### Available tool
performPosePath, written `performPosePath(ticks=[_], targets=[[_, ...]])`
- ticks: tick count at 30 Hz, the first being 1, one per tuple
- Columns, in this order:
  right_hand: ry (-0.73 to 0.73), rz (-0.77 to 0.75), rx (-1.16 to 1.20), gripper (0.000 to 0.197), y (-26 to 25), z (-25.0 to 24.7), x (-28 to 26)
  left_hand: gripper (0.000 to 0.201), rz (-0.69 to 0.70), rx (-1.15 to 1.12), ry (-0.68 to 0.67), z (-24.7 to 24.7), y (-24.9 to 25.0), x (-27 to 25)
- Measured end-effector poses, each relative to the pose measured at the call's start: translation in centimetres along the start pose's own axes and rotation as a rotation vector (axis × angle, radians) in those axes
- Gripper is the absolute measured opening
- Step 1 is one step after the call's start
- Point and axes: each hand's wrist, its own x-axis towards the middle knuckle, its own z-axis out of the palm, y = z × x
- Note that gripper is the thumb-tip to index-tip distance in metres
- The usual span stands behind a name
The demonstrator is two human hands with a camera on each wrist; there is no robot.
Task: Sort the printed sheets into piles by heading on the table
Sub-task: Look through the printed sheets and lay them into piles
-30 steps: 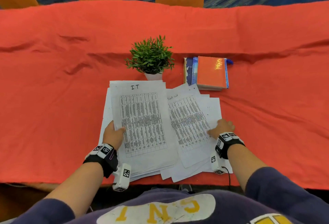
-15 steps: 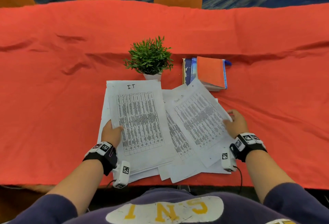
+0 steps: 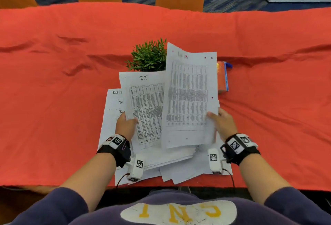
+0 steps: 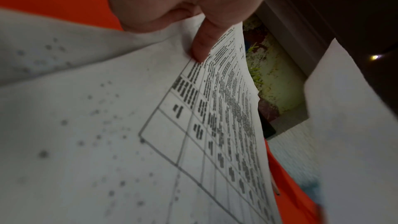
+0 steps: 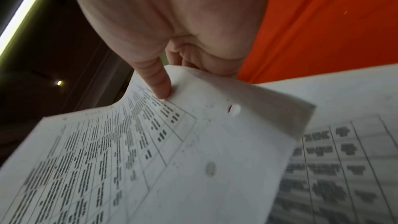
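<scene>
Both forearms are reaching forward, the left hand (image 3: 125,124) and right hand (image 3: 223,122) each pinching with thumb on top.

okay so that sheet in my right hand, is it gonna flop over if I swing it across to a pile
Probably. The raised sheet is thin paper pinched only at its lower edge by the right hand, and it already curls at the thumb in the wrist view. It looks light, so a slower move should limit flapping.

"I.T" is handwritten at top of the sheet (image 3: 146,103) held by left hand (image 3: 125,126). "Task Lis" is read on the sheet underneath (image 3: 112,110) at left. Heading on right-held sheet (image 3: 189,97) too blurred; table print illegible; shirt lettering (image 3: 179,213) seen inverted, unclear.
</scene>
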Motion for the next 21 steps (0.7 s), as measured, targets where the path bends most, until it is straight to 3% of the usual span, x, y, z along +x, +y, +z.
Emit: performPosePath(ticks=[3, 7, 11, 12, 16, 21], targets=[[-0.108, 0.023, -0.093, 0.009, 0.5, 2.6, -0.6, 0.041, -0.014, -0.045, -0.063, 1.0, 1.0, -0.5], [-0.118, 0.043, -0.191, 0.013, 1.1, 4.1, -1.2, 0.028, -0.019, -0.123, -0.13, 1.9, 1.5, -1.4], [-0.112, 0.044, -0.143, 0.027, 0.6, 4.5, -2.1, 0.073, -0.083, -0.14, -0.141, 2.3, 1.4, -2.2], [-0.121, 0.045, -0.122, 0.031, 0.5, 4.6, -2.2, 0.076, -0.058, -0.123, -0.133, 2.3, 1.4, -2.5], [-0.151, -0.001, -0.157, 0.039, -0.3, 4.6, -2.7, 0.038, 0.191, -0.019, -0.084, 2.5, 1.9, -3.5], [-0.137, -0.131, -0.124, 0.042, -2.8, 4.4, -3.0, 0.026, 0.303, -0.072, -0.044, 2.3, 3.3, -3.6]])
